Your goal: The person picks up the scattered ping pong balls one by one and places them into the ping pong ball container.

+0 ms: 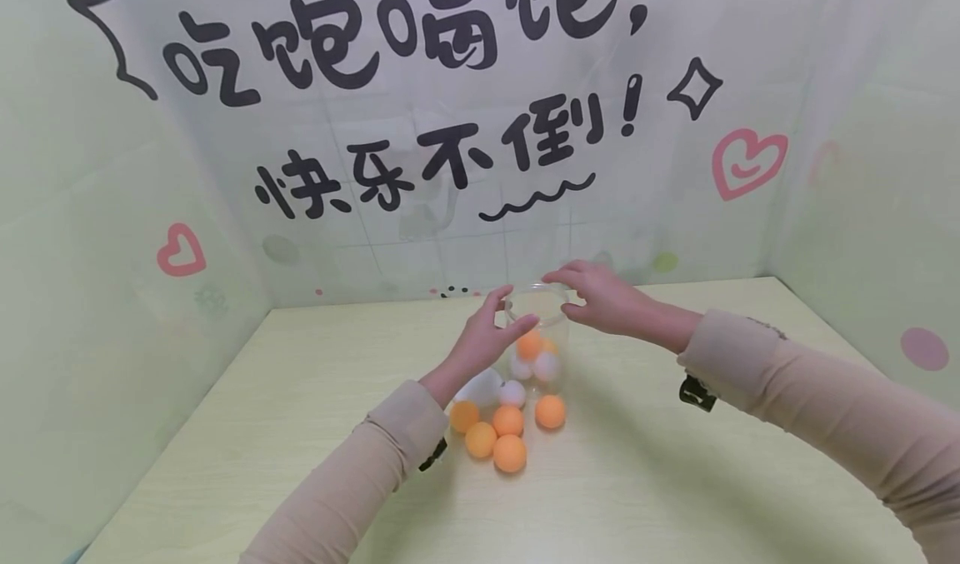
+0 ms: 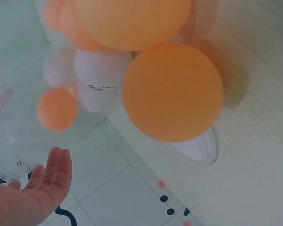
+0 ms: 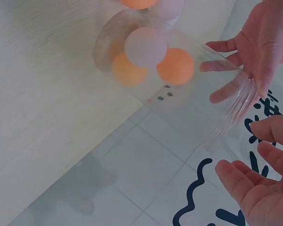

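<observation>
**Two hands at the rim of a clear cup**

Both hands meet at the cup, which stands on the table toward its far edge, near the middle. The left hand has thumb and fingers lightly curled against the rim on the left side. The right hand reaches over from the right, its fingers spread and touching the rim; whether either truly grips cannot be told. Inside the cup lie orange and white balls. More balls sit loose on the table just before the cup, toward the near edge.
</observation>
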{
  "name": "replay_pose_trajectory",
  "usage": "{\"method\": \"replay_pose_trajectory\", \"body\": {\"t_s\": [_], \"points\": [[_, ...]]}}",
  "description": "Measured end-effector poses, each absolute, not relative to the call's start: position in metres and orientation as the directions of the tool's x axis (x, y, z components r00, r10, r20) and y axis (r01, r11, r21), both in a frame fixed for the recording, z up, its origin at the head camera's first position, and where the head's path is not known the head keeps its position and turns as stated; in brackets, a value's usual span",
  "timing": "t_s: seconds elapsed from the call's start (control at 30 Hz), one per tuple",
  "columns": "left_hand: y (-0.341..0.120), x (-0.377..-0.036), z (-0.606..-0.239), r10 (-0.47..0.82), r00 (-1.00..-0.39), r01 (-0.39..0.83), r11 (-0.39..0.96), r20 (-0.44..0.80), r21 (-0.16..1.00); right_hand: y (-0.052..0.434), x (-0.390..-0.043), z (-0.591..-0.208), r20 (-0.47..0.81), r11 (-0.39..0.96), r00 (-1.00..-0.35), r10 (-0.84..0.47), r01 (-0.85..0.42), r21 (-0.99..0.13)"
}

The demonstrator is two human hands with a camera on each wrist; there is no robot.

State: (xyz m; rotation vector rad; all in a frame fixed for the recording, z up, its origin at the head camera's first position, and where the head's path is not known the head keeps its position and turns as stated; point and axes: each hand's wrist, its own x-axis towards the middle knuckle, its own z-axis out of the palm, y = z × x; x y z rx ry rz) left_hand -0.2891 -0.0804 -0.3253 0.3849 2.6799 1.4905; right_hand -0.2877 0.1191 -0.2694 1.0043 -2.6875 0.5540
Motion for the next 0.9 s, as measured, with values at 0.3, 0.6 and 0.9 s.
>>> {"method": "replay_pose_trajectory", "body": {"t_s": [0.3,0.6,0.9], "points": [[-0.081,-0.289,-0.326,0.236,-0.969,0.184,0.503,0.071,0.844,0.122,-0.282,-0.27,0.298,0.695,-0.779,-0.552,-0.627,-0.35],[-0.08,-0.288,-0.326,0.229,-0.972,0.165,0.505,0.053,0.847,0.13,-0.273,-0.288,0.302,0.706,-0.777,-0.553,-0.629,-0.326],[-0.08,-0.289,-0.326,0.229,-0.972,0.169,0.505,0.057,0.846,0.124,-0.26,-0.309,0.361,0.673,-0.769,-0.527,-0.637,-0.375]]}}
